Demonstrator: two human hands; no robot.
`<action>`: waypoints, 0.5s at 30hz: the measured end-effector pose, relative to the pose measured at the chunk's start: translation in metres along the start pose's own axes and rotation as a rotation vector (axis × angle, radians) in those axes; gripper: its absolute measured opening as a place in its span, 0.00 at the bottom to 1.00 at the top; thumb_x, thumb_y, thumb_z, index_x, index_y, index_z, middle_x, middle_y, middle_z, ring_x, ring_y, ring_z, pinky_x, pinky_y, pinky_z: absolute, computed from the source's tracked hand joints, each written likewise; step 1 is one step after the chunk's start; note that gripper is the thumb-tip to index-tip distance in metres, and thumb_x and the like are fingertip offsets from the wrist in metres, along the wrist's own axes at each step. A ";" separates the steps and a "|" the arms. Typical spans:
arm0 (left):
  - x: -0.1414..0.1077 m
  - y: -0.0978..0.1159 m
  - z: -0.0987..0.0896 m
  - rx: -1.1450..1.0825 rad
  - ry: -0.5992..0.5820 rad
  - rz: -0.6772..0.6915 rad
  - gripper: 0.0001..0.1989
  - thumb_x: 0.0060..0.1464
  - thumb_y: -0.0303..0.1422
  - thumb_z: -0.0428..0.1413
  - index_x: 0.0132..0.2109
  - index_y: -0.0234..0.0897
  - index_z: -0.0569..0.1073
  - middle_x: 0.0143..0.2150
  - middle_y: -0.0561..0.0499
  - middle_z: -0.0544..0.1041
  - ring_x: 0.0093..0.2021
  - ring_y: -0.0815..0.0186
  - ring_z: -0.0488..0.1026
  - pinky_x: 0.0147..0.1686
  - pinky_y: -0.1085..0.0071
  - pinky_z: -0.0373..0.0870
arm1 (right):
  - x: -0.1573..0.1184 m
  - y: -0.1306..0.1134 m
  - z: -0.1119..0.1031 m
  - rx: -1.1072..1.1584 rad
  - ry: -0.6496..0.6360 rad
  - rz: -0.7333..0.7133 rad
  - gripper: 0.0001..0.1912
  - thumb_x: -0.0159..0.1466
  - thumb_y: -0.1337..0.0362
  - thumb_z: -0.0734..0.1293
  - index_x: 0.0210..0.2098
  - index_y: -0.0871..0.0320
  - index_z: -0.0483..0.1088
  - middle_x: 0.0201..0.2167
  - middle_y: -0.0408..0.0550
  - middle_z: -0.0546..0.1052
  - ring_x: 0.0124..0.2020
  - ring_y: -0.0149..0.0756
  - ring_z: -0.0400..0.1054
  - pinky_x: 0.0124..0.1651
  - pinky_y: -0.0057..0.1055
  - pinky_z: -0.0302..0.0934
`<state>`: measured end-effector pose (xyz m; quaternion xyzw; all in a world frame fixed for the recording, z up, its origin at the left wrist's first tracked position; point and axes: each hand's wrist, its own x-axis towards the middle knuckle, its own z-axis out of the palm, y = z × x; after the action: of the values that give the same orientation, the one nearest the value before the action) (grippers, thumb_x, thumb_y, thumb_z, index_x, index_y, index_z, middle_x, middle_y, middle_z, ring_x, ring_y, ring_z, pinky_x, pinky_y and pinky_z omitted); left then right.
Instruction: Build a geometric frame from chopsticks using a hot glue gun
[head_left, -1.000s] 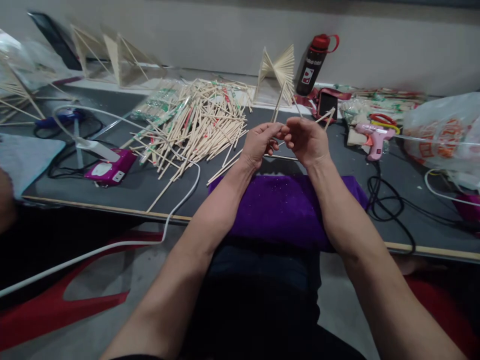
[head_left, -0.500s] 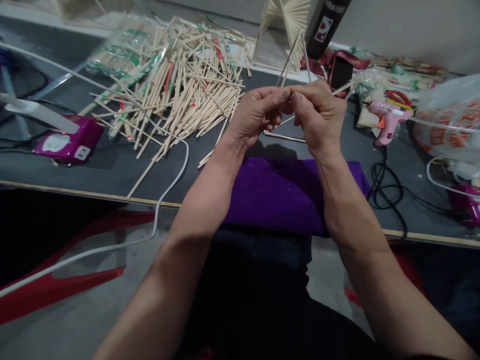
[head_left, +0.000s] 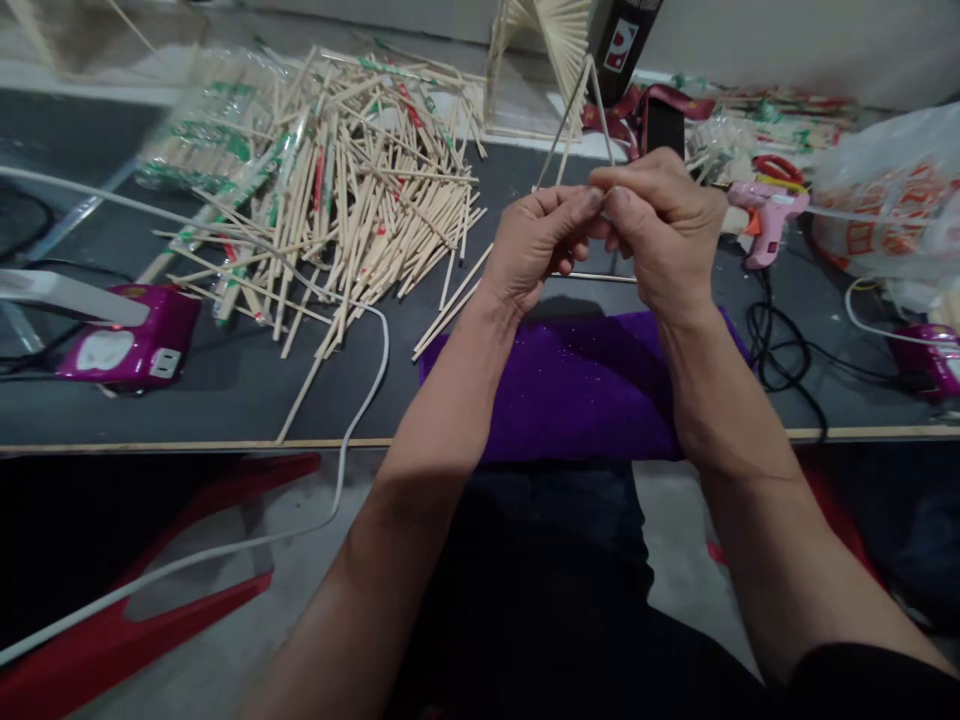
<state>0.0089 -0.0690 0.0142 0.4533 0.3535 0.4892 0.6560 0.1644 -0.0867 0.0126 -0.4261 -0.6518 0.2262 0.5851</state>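
My left hand (head_left: 541,245) and my right hand (head_left: 670,235) meet fingertip to fingertip above the table, each closed in a pinch. Whatever sits between the fingertips is too small or hidden to make out. Just beyond them rises a frame of thin wooden sticks (head_left: 602,112), two of which join in a point at the top. Another stick (head_left: 600,276) runs crosswise below my hands. Whether my fingers touch this frame is unclear. A purple cloth (head_left: 577,390) lies under my wrists at the table's front edge.
Loose wooden sticks (head_left: 382,200) and plastic-wrapped packs (head_left: 202,125) heap up at the left. A stick tower (head_left: 551,40) and dark bottle (head_left: 626,45) stand behind. At right lie a pink glue gun (head_left: 769,215), black cable (head_left: 772,350) and plastic bag (head_left: 892,200). A white cord (head_left: 382,350) crosses the left edge.
The camera view has shifted, so the tabletop things appear further left. Both hands have moved a little to the right over the table, still pinched together.
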 end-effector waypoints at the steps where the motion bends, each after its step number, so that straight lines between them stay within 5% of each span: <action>1: -0.001 0.001 0.000 -0.004 -0.019 0.005 0.21 0.81 0.32 0.60 0.34 0.35 0.76 0.30 0.55 0.78 0.24 0.77 0.71 0.22 0.81 0.60 | 0.001 -0.001 -0.002 -0.008 -0.014 -0.020 0.12 0.69 0.39 0.79 0.44 0.35 0.89 0.43 0.47 0.81 0.36 0.42 0.73 0.37 0.44 0.74; 8: -0.006 0.021 -0.011 0.146 -0.084 0.004 0.23 0.82 0.27 0.53 0.32 0.32 0.75 0.27 0.56 0.76 0.19 0.80 0.69 0.21 0.84 0.55 | 0.011 0.003 -0.010 -0.289 -0.142 -0.301 0.17 0.76 0.39 0.71 0.45 0.39 0.88 0.42 0.50 0.80 0.47 0.45 0.78 0.55 0.43 0.78; 15: -0.007 0.025 -0.019 0.287 -0.074 -0.022 0.20 0.77 0.18 0.50 0.32 0.32 0.71 0.25 0.58 0.74 0.18 0.81 0.70 0.24 0.87 0.57 | 0.017 -0.027 -0.017 -0.435 -0.354 -0.117 0.04 0.72 0.49 0.78 0.44 0.37 0.84 0.45 0.48 0.84 0.50 0.48 0.77 0.66 0.41 0.74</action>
<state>-0.0185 -0.0682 0.0318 0.5562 0.4001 0.4094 0.6025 0.1739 -0.0908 0.0470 -0.4574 -0.8005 0.1178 0.3690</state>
